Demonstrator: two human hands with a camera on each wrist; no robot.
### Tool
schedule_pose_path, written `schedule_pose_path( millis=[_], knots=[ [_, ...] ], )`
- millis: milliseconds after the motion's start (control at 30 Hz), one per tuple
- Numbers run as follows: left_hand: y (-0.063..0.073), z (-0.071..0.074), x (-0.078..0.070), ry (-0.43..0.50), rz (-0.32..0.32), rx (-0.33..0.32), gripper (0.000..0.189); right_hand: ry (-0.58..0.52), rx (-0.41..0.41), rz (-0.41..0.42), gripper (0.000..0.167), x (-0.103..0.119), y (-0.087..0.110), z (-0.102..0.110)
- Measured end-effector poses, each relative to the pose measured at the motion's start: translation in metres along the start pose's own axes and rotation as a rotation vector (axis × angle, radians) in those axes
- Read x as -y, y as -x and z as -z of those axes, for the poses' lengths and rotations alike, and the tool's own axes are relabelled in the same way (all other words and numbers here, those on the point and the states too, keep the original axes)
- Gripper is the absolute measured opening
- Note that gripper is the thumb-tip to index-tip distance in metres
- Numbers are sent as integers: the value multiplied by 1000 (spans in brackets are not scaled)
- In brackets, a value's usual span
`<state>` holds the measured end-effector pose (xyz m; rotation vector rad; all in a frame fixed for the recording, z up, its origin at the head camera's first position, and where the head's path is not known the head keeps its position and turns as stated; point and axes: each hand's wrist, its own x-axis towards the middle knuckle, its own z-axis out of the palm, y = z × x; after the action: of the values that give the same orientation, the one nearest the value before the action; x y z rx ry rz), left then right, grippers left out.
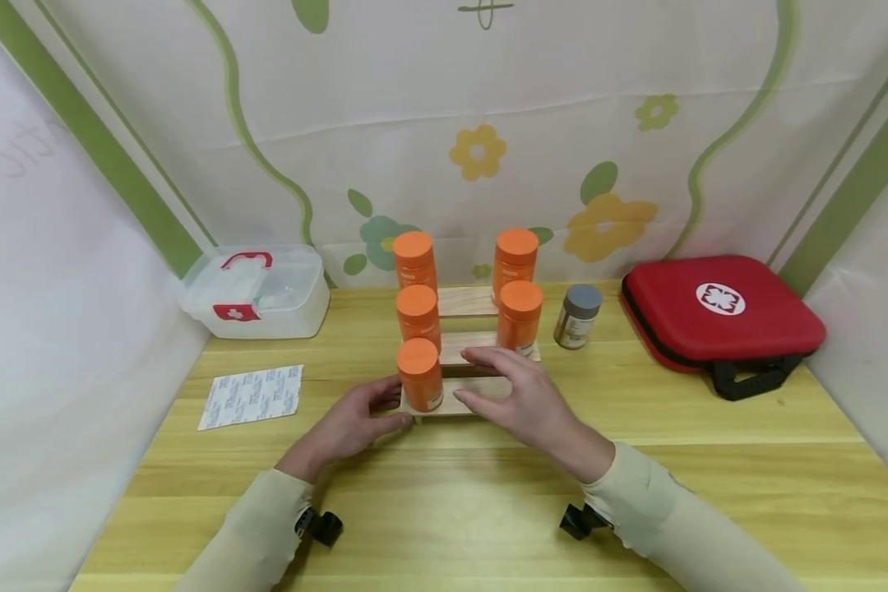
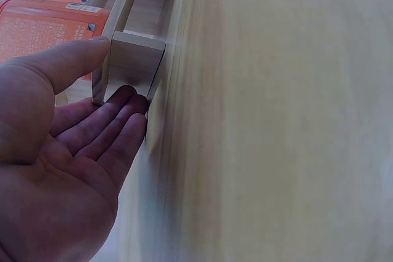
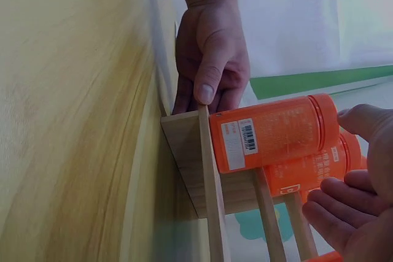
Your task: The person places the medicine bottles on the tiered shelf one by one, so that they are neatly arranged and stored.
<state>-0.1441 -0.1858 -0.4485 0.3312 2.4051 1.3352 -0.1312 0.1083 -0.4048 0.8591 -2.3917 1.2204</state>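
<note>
A three-step wooden rack point(image 1: 468, 302) stands on the table with orange bottles on it, three in the left column and two on the right. My left hand point(image 1: 351, 423) holds the rack's left end; its thumb lies on the front edge of the lowest step, fingers at the side panel point(image 2: 132, 65). On that step, close to this hand, stands the front bottle point(image 1: 419, 382). My right hand point(image 1: 525, 403) hovers over the right part of the lowest step, thumb and fingers spread apart with nothing between them. It partly covers the middle-step right bottle point(image 1: 520, 316).
Right of the rack stands a grey-lidded jar point(image 1: 579, 316), then a red first-aid case point(image 1: 721, 312) with a black handle. At the left are a clear plastic box point(image 1: 289, 296) with red clasps and a printed white packet point(image 1: 252, 396). A flowered curtain point(image 1: 385, 148) hangs behind.
</note>
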Motion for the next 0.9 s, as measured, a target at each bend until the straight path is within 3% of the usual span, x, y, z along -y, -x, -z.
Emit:
schedule_pose_path(
  millis=[633, 900],
  knots=[
    [1, 0, 0, -8, 4, 4, 71, 6, -67, 51, 50, -7, 19, 43],
    [2, 1, 0, -10, -1, 4, 72, 67, -123, 57, 50, -19, 29, 60]
  ],
)
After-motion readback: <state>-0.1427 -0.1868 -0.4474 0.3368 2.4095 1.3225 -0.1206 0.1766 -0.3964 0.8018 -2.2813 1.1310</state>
